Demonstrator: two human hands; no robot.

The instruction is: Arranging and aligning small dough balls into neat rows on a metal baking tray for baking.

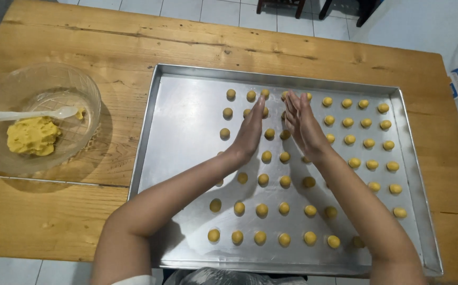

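One metal tray (186, 105), one glass bowl (89, 95), one white spoon (28, 114), one dough lump (32, 135), roughly fifty dough balls (261, 210)

Wooden table (134, 47) — metal baking tray (186, 116), glass bowl (81, 89)

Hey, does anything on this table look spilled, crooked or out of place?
Nothing stands out. The dough balls sit in fairly even rows on the metal tray, the left hand and right hand are above them, and the bowl is upright.
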